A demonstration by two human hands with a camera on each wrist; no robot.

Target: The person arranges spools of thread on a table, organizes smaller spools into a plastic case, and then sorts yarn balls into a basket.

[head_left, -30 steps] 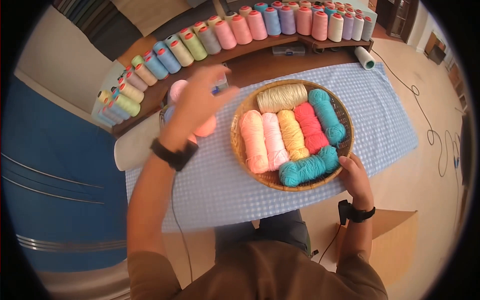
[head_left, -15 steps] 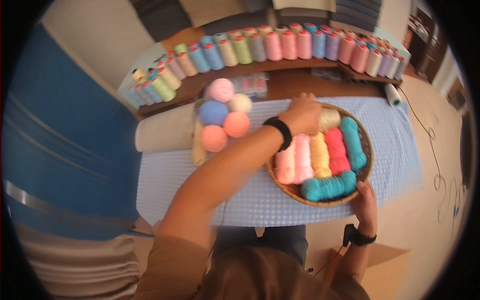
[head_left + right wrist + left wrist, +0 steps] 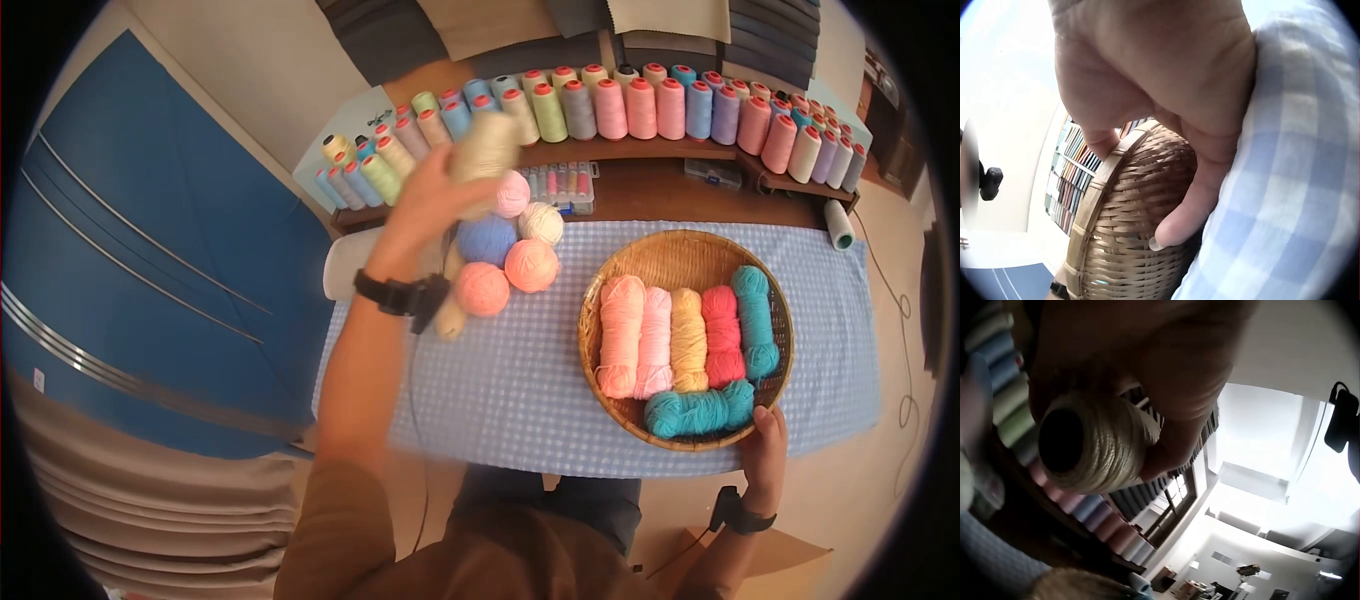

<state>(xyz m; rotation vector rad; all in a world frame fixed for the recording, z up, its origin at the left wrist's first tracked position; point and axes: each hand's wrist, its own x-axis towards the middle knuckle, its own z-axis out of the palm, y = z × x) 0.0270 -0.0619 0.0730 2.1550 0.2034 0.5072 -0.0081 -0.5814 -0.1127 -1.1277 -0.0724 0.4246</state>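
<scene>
My left hand (image 3: 428, 205) grips a roll of cream yarn (image 3: 487, 148), raised over the left part of the table and blurred. The left wrist view shows the roll (image 3: 1107, 447) end-on, with a dark hollow core and fingers curled round it. Below it sit yarn balls: a blue one (image 3: 487, 240), a pink one (image 3: 513, 194), a cream one (image 3: 541, 223) and two coral ones. My right hand (image 3: 765, 450) holds the near right rim of a round wicker basket (image 3: 590, 375); its fingers (image 3: 1188, 219) press the woven side. Skeins lie inside, including a yellow one (image 3: 689, 340) and a teal one (image 3: 700, 410).
A curved wooden shelf (image 3: 640, 155) with rows of thread cones runs along the back. Under it is a clear box of small spools (image 3: 560, 183). A white cone (image 3: 839, 225) lies at the right end of the blue checked cloth (image 3: 520, 400).
My left hand reached into the basket, took the cream yarn roll from its far side and carried it left, up over the yarn balls. My right hand has stayed at the basket rim.
</scene>
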